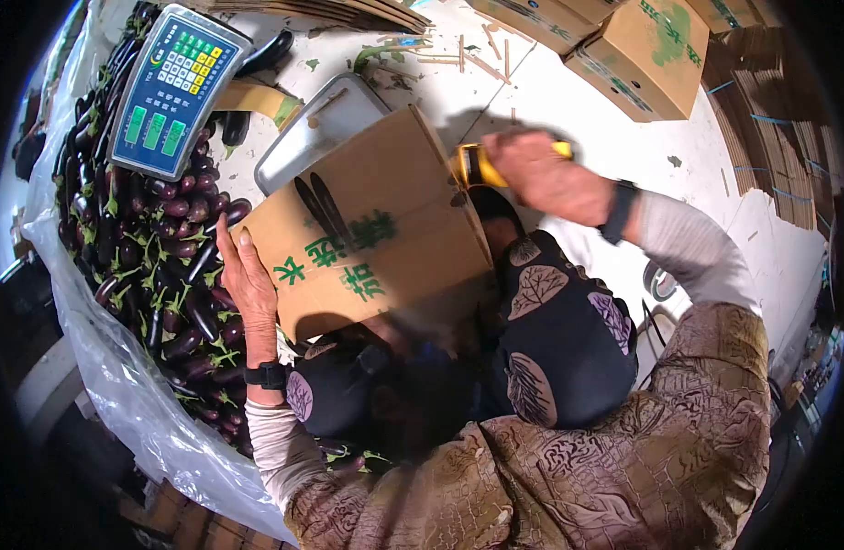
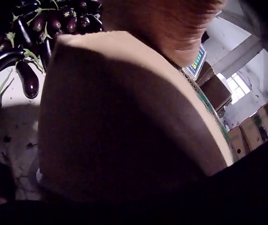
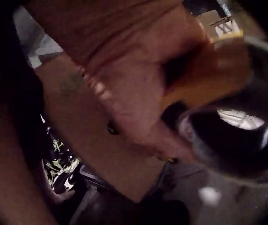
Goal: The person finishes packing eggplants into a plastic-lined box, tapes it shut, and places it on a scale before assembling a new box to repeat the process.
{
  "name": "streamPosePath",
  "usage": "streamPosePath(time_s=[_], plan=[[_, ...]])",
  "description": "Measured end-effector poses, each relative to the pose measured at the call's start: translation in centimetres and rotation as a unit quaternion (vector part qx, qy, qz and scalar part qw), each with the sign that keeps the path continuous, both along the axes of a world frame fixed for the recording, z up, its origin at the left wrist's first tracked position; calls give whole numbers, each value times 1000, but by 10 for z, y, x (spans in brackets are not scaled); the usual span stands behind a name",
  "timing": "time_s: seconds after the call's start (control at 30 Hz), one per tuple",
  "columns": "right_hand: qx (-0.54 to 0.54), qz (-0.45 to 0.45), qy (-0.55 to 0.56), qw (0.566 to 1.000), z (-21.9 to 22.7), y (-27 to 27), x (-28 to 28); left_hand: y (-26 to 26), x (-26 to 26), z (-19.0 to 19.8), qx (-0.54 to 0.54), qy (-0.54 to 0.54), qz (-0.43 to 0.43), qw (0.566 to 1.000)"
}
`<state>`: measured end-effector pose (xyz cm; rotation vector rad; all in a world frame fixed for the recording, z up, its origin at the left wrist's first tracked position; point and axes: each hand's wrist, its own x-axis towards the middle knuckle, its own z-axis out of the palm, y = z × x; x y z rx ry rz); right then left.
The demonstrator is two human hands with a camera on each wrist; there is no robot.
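A cardboard box point(image 1: 385, 179) with green printed characters and a dark eggplant drawing lies tilted across the person's knees. The left hand point(image 1: 248, 282) rests along its left side, fingers straight and thumb against the cardboard. In the left wrist view, that palm lies over the box edge point(image 2: 120, 40). At the box's right end, the right hand point(image 1: 548, 179) grips a yellow tape dispenser point(image 1: 477, 165). The right wrist view has the orange-yellow dispenser body point(image 3: 218, 70) in the hand, with a round tape roll beside it.
Many eggplants point(image 1: 174, 247) are heaped on the left on plastic sheeting point(image 1: 137, 394). A digital scale display point(image 1: 174, 92) and its metal platform point(image 1: 321, 119) stand beyond the box. Boxes point(image 1: 637, 60) and flattened cardboard point(image 1: 770, 119) occupy the back right. A tape roll point(image 1: 660, 280) lies on the floor.
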<state>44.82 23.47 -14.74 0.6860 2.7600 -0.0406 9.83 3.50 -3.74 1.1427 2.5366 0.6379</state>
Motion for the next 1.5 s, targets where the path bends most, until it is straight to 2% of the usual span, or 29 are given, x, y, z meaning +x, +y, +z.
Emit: streamPosePath(time_s=[0.03,0.1,0.13,0.17,0.23,0.27,0.3,0.33,0.37,0.43,0.47,0.5,0.53,0.57,0.63,0.7,0.73,0.77,0.83,0.87,0.9,1.07,1.1,1.13,1.17,1.23,1.27,1.4,1.5], plan=[[136,104,66,983,-18,-9,-7,0,2,2,-20,-9,16,1000],[236,269,-60,932,3,-11,-35,-6,-2,-8,11,5,-6,1000],[66,203,-113,970,-10,-3,-49,-2,-6,-7,38,24,-25,999],[73,207,-106,970,-24,3,-54,-6,-5,-4,29,-11,-3,1000],[-30,23,-75,996,-49,3,-27,-15,-18,-20,63,13,-23,998],[-134,38,11,990,-6,16,-1,-13,-17,-17,76,-55,-16,995],[-221,9,67,973,8,25,19,-9,-16,-14,90,-122,-9,988],[-254,-7,67,965,0,28,43,-12,-21,-16,100,-195,10,976],[-297,-47,10,954,8,33,49,-12,-18,-16,99,-196,10,976],[-362,-117,-13,925,17,29,58,-9,-13,-13,199,-356,35,913],[-285,-146,-163,933,14,26,47,-11,-16,-17,210,-380,34,900],[-271,-183,-51,944,15,11,44,-13,-18,-19,212,-379,38,900],[-424,-276,90,858,22,10,33,-14,-18,-22,240,-414,50,877],[-551,-356,224,721,30,9,18,-16,-18,-25,266,-450,60,851],[-611,-435,393,531,56,-14,-38,-18,-18,-36,283,-490,66,822],[-619,-428,435,495,49,-30,-88,-19,-23,-53,334,-542,82,767],[-678,-444,409,418,69,-24,-99,-19,-20,-58,351,-551,96,751],[-677,-443,405,426,44,-20,-103,-19,-15,-63,342,-551,128,750],[-803,-383,404,213,-39,-5,-113,-12,-14,-70,339,-556,157,743],[-815,-397,408,112,-71,-3,-113,-10,-14,-75,333,-565,158,738],[-813,-399,406,118,-73,0,-116,-9,-13,-80,329,-573,160,734],[-807,-450,308,229,-64,-7,-105,3,-4,-96,322,-594,165,719],[-803,-457,289,252,-57,-8,-109,9,-5,-97,322,-597,163,716],[-799,-462,270,273,-62,-12,-147,15,-9,-98,322,-598,162,716],[-795,-467,252,293,-47,-9,-115,22,-13,-98,321,-600,160,716],[-775,-486,228,335,-55,-9,-130,43,-14,-100,315,-613,145,710],[-761,-498,215,356,-49,-12,-91,32,-18,-101,311,-623,137,705],[-693,-573,149,411,-41,-23,-79,-38,-1,-113,268,-675,118,677],[-646,-605,109,452,-39,-13,-93,-8,-5,-116,249,-696,91,667]])
